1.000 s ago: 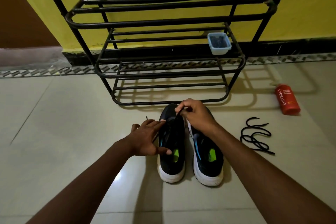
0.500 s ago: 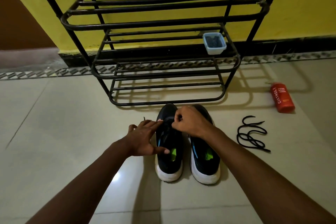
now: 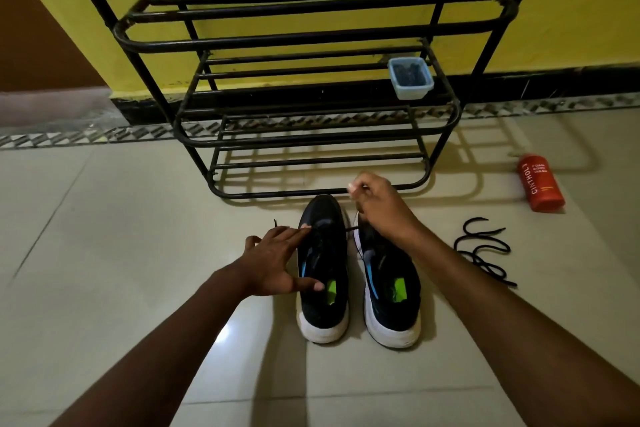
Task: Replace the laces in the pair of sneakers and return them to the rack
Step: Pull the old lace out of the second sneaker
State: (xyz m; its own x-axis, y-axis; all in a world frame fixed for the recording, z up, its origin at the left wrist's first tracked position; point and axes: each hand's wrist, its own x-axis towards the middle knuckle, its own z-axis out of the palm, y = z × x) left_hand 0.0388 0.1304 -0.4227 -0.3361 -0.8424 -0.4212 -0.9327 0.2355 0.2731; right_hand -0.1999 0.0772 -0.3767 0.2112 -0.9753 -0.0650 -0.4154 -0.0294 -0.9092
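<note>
left hand [image 3: 277, 263]: straight fingers spread on left sneaker [image 3: 323, 288] | right hand [image 3: 381, 208]: pinches lace [image 3: 351, 228], raised over right sneaker [image 3: 391, 288] | loose lace [image 3: 485, 262]: floor, right

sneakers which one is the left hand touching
The left sneaker: the left hand rests thumb and fingertip on it. The right sneaker lies under the right hand, which pinches the lace.

Red cylindrical plastic bottle [image 3: 541, 184], "CINTHOL" in white print, lying on its side on glossy cream floor tiles [image 3: 104, 253], far right. Small pale-blue translucent plastic tub [image 3: 410, 78], dark contents, no lid, well apart from bottle, up-left of it. Behind: yellow painted wall [image 3: 571, 10], black skirting band [image 3: 554, 80], grey triangle-patterned tile strip [image 3: 69, 137], brown panel [image 3: 41, 45] far left.
</note>
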